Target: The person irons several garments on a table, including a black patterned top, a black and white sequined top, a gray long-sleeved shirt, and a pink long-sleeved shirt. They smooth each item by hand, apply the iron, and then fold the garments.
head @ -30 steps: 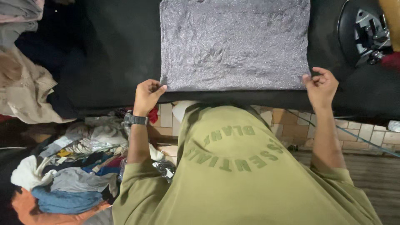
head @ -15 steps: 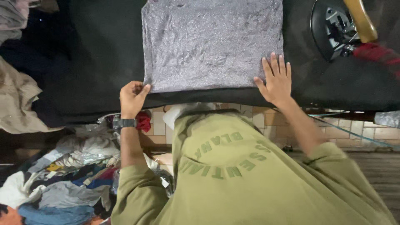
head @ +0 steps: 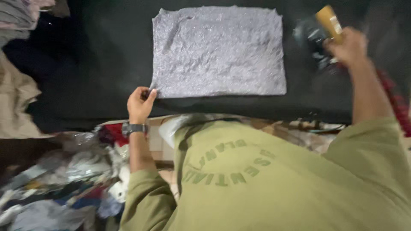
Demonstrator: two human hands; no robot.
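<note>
A folded grey cloth (head: 218,51) lies flat on the black table (head: 85,64). My left hand (head: 140,102), with a dark watch on the wrist, pinches the cloth's near left corner. My right hand (head: 349,45) is stretched out to the far right and is blurred by motion. It closes around a yellow-brown handle (head: 329,21) that sticks up from a black appliance (head: 312,40) standing on the table right of the cloth. My olive sweatshirt fills the bottom of the view.
A heap of mixed clothes (head: 55,184) lies on the floor at lower left. Beige fabric (head: 15,102) hangs off the table's left end, with a striped garment (head: 21,17) above it. Something red (head: 396,102) lies at the right edge.
My right hand left the cloth's near right side and swung up to the right onto the yellow-brown handle. The left hand kept hold of the left corner.
</note>
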